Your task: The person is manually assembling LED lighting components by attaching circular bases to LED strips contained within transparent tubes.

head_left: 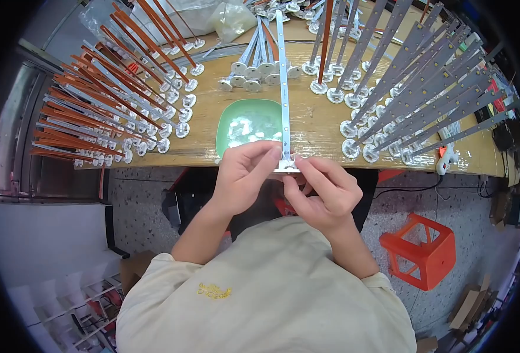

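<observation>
Head view: long pale LED strip, narrow, dotted with small emitters, lying across wooden table. Near end pinched by left hand and right hand; fingers hide the end fitting.

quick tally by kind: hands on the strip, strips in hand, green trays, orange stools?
Hands: 2, left hand and right hand
Held light strip: 1
Green tray: 1
Orange stool: 1
Total: 5
</observation>
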Demonstrator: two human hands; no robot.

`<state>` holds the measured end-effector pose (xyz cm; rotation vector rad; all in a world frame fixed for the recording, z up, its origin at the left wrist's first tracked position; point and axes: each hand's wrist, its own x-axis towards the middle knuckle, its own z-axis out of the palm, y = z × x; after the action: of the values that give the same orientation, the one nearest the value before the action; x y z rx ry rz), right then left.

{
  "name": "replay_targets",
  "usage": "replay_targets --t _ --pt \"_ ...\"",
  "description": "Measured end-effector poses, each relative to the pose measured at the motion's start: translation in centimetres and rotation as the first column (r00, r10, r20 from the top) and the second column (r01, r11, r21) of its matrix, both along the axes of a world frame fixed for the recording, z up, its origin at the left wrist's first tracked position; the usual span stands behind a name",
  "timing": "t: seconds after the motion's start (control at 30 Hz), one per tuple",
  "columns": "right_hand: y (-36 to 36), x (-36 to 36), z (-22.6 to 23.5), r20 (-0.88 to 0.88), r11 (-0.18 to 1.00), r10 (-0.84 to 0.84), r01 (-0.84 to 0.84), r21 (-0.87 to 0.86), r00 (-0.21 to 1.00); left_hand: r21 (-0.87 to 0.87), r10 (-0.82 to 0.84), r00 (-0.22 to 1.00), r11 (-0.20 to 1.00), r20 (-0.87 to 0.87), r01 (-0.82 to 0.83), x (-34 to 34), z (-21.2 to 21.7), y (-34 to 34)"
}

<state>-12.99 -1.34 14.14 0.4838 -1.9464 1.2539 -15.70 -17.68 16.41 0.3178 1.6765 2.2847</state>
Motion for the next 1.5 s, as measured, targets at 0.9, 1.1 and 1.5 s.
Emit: replay_targets --t 0.9,1.1,1.5 --pt "0.0 -0.2 0.0 -0.038 0.989 -0.027 0.032 0.143 0.999 0.326 -0.103 0.985 0.944 0.141 0.052 1.0 -2.0 -0.5" --pt "0.3 -0.3 0.6 -0.013 0.989 0.043 -0.041 0.142 0.999 0.333 -0.093 0.981 0.943 0.169 0.033 1.1 -2.2 -0.8" --pt "-1.4 -1.2 1.0 0.025 0.993 0.1 -0.101 0.062 0.995 0.288 0.045 0.999 0.956 0.018 -0.049 1.3 -3.4 -3.2"
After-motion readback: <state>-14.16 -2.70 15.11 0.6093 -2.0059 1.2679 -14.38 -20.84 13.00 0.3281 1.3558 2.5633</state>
